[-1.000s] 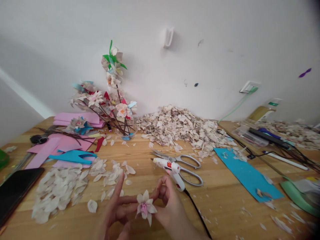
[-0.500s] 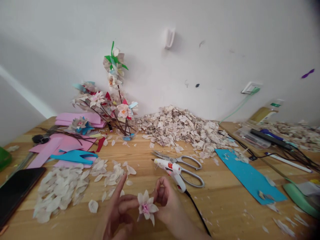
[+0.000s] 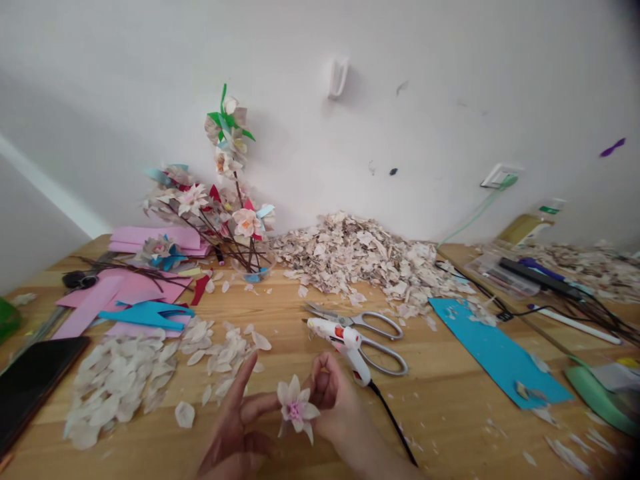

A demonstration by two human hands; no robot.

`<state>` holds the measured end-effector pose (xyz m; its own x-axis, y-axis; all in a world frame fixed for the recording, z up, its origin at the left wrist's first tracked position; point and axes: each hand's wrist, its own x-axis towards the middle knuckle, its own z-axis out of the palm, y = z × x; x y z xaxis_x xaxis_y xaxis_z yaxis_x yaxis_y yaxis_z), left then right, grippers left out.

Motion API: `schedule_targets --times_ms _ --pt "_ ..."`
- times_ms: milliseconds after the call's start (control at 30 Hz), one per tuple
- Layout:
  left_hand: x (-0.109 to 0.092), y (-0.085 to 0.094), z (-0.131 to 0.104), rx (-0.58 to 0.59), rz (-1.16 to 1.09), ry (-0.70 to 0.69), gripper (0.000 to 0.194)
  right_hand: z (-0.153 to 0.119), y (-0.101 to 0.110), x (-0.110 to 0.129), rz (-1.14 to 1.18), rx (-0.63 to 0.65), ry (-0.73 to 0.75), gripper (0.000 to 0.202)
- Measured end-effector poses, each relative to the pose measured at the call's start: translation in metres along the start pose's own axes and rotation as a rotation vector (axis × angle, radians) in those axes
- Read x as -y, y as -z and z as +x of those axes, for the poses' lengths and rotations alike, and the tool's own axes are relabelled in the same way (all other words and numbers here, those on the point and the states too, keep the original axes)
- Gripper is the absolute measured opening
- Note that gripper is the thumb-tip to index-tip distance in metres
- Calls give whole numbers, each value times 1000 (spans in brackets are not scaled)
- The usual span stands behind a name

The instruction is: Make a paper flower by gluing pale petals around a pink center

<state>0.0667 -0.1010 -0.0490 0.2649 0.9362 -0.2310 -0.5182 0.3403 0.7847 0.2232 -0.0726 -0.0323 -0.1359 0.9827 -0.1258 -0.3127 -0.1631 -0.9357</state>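
Observation:
A small white flower with a pink centre (image 3: 296, 408) is between my hands near the table's front edge. My right hand (image 3: 331, 400) pinches it from the right with curled fingers. From the left, a finger of my left hand (image 3: 240, 420) touches its petals, while another finger points up and the thumb is apart. Just beyond my right hand lie a white glue gun (image 3: 345, 339) and metal scissors (image 3: 387, 340). Loose pale petals (image 3: 113, 383) are spread to the left of my left hand.
Flowers on twigs (image 3: 245, 223) stand in a clear bowl at the back left. A heap of dried flakes (image 3: 360, 253) rests against the wall. Blue paper (image 3: 500, 353) lies right, a black phone (image 3: 37, 383) far left. The glue gun's cord (image 3: 393, 417) runs toward the front edge.
The flower has shifted slightly right and turned a little. My left hand has moved slightly right with it, its raised finger tilting further right. My right hand still pinches the flower.

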Motion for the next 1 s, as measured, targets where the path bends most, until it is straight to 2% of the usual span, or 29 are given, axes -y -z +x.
schedule_targets --times_ms 100,167,233,333,400,533,700,833,1000 --pt "-15 -7 -4 -131 91 -155 87 -2 1 4 -116 -18 -6 47" --pt "-31 -12 -6 -308 244 -250 65 -3 3 3 -233 -19 0 41" --pt "-48 -13 -6 -444 357 -318 53 -4 6 -1 -376 -8 32 36" --pt "-69 -8 -1 -543 385 -434 37 -3 11 -8 -510 48 76 33" --pt "-78 -2 4 -605 379 -429 29 -2 14 -12 -568 86 95 32" --pt "-86 10 8 -662 326 -405 27 0 17 -14 -678 110 122 32" --pt "-89 17 10 -695 351 -350 23 1 19 -12 -646 178 124 35" --pt "-92 22 12 -664 319 -309 23 1 19 -7 -702 210 153 46" --pt "-92 29 15 -626 283 -291 33 0 17 2 -774 249 159 50"
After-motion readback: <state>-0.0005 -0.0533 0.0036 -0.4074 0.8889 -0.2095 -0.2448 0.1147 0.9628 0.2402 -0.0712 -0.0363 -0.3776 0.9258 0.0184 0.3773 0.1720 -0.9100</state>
